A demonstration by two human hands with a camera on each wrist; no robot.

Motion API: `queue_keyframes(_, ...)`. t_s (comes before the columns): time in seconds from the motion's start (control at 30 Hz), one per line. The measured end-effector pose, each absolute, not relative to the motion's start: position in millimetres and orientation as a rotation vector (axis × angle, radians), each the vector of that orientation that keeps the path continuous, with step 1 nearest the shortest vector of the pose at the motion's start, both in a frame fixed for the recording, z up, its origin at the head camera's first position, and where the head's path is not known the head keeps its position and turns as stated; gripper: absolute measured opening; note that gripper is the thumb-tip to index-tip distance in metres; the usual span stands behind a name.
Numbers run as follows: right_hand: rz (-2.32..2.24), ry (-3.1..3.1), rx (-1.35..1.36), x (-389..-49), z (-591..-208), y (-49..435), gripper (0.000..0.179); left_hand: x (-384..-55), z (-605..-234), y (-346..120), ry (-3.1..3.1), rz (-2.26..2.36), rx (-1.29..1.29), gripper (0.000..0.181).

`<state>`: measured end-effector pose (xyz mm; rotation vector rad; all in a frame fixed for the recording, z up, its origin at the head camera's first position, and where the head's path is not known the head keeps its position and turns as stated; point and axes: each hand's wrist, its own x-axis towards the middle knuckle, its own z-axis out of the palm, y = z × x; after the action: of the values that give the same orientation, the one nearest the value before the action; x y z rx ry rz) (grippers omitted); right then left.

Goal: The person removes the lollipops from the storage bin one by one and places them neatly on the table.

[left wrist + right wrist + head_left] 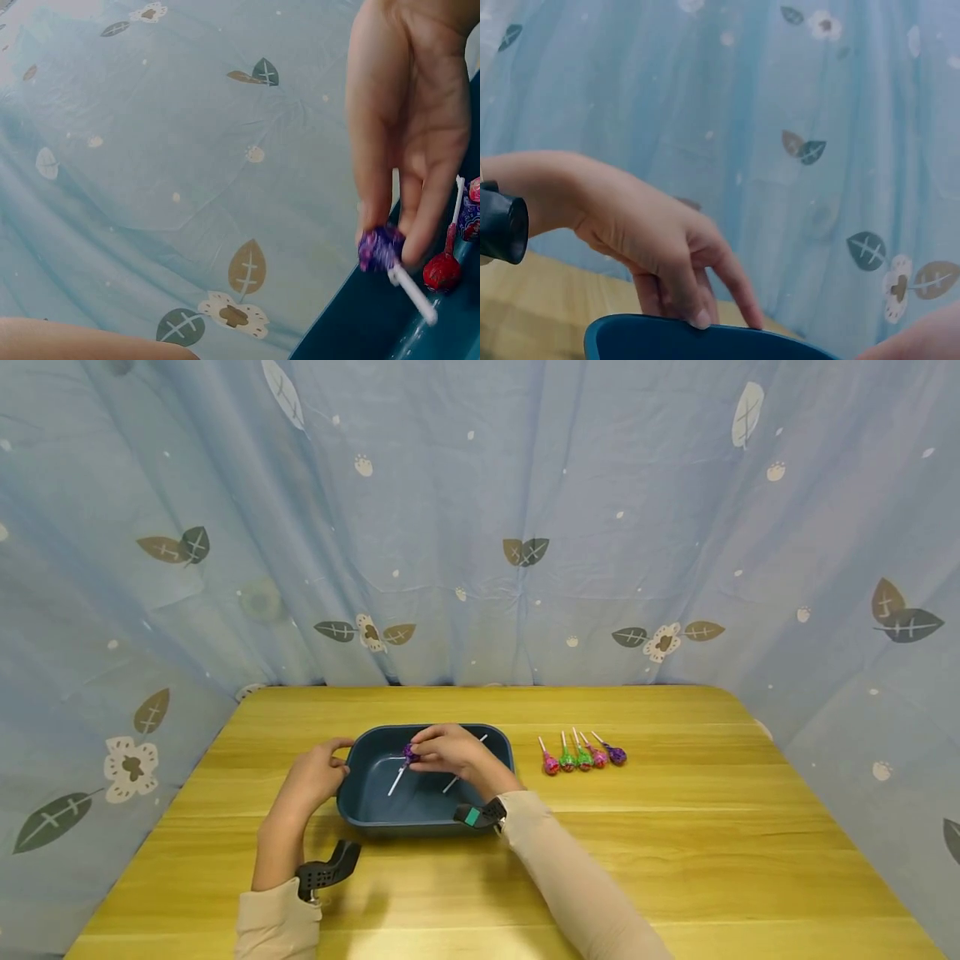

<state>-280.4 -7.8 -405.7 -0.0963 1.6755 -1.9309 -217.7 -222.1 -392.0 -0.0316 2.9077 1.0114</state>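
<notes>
A dark blue rectangular plastic basin [408, 825] sits on the wooden table. My right hand [450, 750] reaches over it and pinches a purple-wrapped lollipop [381, 248] by its round head, the white stick slanting down. At the basin's left end my left hand [313, 777] holds the rim, with its thumb and index fingertips on the edge and the other fingers bent outside. Within the basin lie a red lollipop [442, 271] and a purple one [471, 217], with a pink head beside them. In the head view my right hand hides part of these.
To the basin's right, several lollipops lie in a row on the table [675, 827]: a pink one [551, 764], green ones such as this green lollipop [567, 762], another pink, and a purple one [617, 755]. A patterned blue curtain [450, 527] hangs behind the table.
</notes>
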Motion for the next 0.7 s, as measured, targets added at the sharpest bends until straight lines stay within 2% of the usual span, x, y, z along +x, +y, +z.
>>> queue_keyframes(0.7,-2.043,1.782,-0.159,-267.1,-390.5,53.8,0.023,-217.0,-392.3,-224.3,2.892,1.062,-0.004,0.045)
